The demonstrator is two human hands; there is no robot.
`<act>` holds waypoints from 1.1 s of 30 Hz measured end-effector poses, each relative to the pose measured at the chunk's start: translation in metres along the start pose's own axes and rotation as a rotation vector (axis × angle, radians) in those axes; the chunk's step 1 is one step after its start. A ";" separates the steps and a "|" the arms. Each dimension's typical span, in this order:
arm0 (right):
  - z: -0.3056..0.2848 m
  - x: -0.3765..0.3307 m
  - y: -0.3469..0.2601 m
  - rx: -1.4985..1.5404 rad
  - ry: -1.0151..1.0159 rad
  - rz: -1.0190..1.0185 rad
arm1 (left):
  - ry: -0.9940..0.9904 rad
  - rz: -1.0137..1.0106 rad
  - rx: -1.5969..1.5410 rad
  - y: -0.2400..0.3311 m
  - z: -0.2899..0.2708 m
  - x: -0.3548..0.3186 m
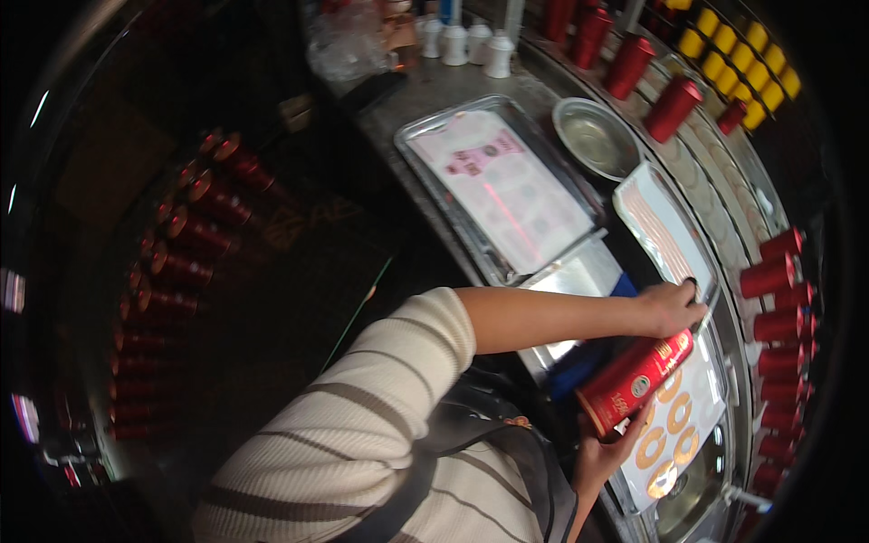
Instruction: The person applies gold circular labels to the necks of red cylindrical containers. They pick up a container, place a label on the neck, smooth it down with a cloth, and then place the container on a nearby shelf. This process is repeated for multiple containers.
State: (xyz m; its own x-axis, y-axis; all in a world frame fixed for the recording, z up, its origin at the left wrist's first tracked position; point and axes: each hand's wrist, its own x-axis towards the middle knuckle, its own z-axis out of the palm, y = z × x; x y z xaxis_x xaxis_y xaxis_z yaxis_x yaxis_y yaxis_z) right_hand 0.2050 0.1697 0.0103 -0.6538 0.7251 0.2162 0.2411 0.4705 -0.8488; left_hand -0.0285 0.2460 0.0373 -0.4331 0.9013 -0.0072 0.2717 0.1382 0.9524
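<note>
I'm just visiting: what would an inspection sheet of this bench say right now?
Surface: steel bench, curved by the lens.
Job's things: red can lying tilted over a sheet of ring labels; striped tray.
Clutter: big tray with a pink sheet, round steel bowl, white bottles.
Hands: left hand on the striped tray's near edge; right hand holds the can's lower end.
Cables: nothing seen.
Surroundings: rows of red cans and yellow caps beyond; more red cans in the dark at left.

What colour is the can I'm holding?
The can is red with gold markings, seen in the head view.
</note>
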 end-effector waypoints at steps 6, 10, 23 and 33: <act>-0.027 -0.010 -0.011 0.114 -0.164 -0.064 | 0.127 0.034 -0.087 -0.003 -0.021 -0.028; -0.020 0.003 -0.029 0.219 -0.456 -0.114 | 0.154 0.175 -0.185 -0.026 -0.136 -0.124; 0.073 0.080 -0.107 -0.120 -0.773 -0.514 | 1.543 -0.469 1.301 0.005 -0.211 -0.610; 0.024 0.082 -0.074 -0.230 -0.658 -0.273 | 1.758 -1.304 1.381 -0.099 -0.315 -0.862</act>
State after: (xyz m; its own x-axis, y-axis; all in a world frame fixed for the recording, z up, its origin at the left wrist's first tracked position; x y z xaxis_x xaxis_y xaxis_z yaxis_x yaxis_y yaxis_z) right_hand 0.1161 0.1820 0.0791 -0.9884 0.1512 0.0102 0.1057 0.7361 -0.6686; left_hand 0.0472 -0.6736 0.0457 -0.4838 -0.5865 0.6496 -0.7076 0.6989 0.1039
